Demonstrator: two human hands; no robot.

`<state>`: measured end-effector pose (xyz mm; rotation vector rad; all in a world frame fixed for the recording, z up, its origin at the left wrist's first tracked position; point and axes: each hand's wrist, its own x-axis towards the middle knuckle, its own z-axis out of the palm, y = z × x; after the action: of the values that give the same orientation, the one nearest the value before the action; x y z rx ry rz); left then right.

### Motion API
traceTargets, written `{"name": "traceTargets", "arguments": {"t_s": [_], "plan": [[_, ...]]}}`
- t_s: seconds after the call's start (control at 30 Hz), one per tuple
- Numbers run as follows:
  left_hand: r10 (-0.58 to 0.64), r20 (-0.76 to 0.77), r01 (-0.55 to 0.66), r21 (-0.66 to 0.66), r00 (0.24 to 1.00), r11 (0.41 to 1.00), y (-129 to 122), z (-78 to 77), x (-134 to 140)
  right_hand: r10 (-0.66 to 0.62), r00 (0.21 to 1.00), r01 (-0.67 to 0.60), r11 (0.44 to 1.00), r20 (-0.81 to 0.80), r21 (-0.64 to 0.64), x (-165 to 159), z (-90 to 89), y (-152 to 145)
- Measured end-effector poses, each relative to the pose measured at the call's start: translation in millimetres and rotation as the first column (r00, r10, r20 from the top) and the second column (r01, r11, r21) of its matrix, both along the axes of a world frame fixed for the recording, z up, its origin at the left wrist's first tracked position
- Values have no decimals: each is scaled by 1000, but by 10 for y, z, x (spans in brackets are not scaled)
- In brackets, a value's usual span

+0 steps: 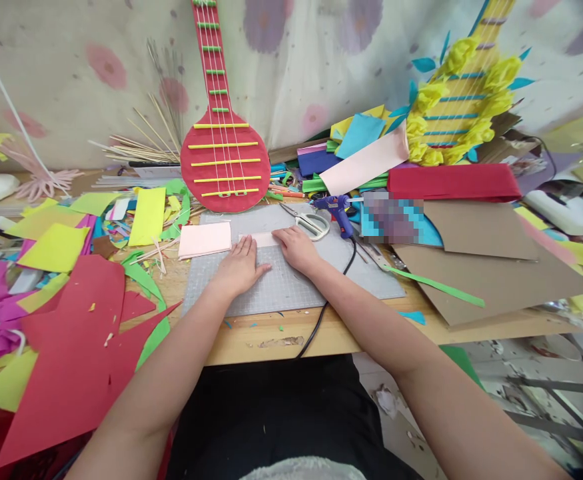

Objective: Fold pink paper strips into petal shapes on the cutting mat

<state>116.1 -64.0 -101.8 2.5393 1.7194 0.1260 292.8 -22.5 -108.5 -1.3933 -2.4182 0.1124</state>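
Observation:
A narrow pale pink strip of paper (265, 240) lies on the grey cutting mat (291, 287). My left hand (241, 268) rests flat on its left end, fingers stretched out and thumb spread to the right. On the right end my right hand (296, 249) presses down, its fingertips on the paper and its palm lowered. Neither hand grips anything. To the left of my left hand is a folded pale pink sheet (204, 239). Just behind my right hand lie scissors with light handles (314, 225), partly covered by that hand.
A red paper banjo-like instrument (225, 160) and a yellow flowered one (464, 100) lean at the back. The blue glue gun (340, 215) trails a black cord across the mat. Brown cardboard (491, 280) lies right; red paper (78, 347) and coloured scraps lie left.

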Motion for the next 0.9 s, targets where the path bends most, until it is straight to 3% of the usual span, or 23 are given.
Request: {"name": "traceTargets", "arguments": {"t_s": [0.17,0.3,0.57,0.7,0.9], "plan": [[14,30,-18,131,999,991,69,80,-25,6,1000,-6,1000,0,6,0,-10,10],[83,153,-126,299,985,946,233,68,-115,6,1000,-6,1000,3,6,-1,-21,16],[127,187,-174,268,974,948,334,-11,-98,-12,999,15,998,-50,59,7,-7,6],[71,240,-139,277,968,951,287,50,-55,-40,995,51,991,-94,122,-15,74,-41],[-117,388,-2,292,914,956,164,119,38,-77,996,77,997,-52,-8,-92,156,-137]]}}
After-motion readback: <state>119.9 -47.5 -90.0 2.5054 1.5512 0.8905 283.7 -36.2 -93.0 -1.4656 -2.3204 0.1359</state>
